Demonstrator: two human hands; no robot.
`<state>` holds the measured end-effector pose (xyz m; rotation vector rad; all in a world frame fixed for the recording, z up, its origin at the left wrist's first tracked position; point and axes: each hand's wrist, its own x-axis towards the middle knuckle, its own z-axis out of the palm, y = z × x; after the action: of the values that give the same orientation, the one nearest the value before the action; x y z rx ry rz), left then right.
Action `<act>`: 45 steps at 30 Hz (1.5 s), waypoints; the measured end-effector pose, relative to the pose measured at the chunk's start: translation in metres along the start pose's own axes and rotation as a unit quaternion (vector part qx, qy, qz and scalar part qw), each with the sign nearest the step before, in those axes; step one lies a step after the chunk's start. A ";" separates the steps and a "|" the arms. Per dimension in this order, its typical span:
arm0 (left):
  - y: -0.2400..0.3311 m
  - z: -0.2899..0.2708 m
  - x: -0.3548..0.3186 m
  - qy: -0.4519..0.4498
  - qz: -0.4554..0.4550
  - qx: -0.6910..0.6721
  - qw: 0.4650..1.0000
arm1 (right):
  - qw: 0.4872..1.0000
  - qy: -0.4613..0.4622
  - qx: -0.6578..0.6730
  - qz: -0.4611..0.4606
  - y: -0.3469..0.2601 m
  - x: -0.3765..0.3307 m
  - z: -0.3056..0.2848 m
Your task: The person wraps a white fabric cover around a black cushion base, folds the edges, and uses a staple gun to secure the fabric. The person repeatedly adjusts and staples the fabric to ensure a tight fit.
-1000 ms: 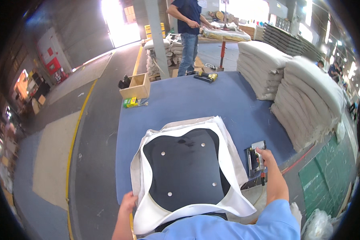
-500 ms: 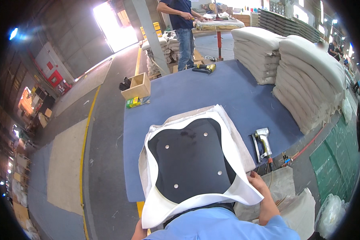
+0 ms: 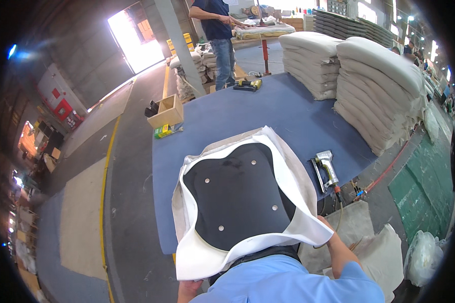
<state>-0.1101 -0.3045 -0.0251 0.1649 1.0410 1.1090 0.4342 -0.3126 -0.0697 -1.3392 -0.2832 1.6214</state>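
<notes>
White cover [image 3: 288, 202]: lying over the black panel [image 3: 237, 199] at the near edge of the blue surface [image 3: 268, 113].
Right hand [image 3: 324, 225]: gripping the cover's near right corner.
Left hand [image 3: 187, 289]: reaching under the cover's near left corner; grip cannot be told.
Staple gun [image 3: 327, 170]: resting on the surface, just right of the cover.
Cushion stacks [image 3: 374, 86]: sitting at the far right.

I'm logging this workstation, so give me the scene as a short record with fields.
Surface: blue table
Workpiece: black seat panel wrapped in white upholstery cover
Left hand: at cover's near edge
Right hand: grips cover's right corner
Tool: pneumatic staple gun, lying right of workpiece
Stock: stacked cushions
Background: a person standing at a far table
</notes>
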 end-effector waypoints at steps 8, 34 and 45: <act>0.073 0.024 -0.019 -0.087 0.104 -0.039 0.990 | 0.966 -0.026 0.164 -0.200 -0.046 -0.043 0.072; 0.207 0.000 -0.003 0.200 0.150 0.742 0.622 | 0.792 0.004 -0.599 -0.118 -0.130 -0.008 0.036; 0.126 0.419 0.309 -0.194 0.282 0.741 0.577 | 0.981 0.091 -0.146 -0.089 -0.216 0.265 0.181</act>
<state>0.1396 0.1549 0.0895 2.1336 1.2757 0.3431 0.4158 0.0700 -0.0186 -1.6247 -0.5307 1.3334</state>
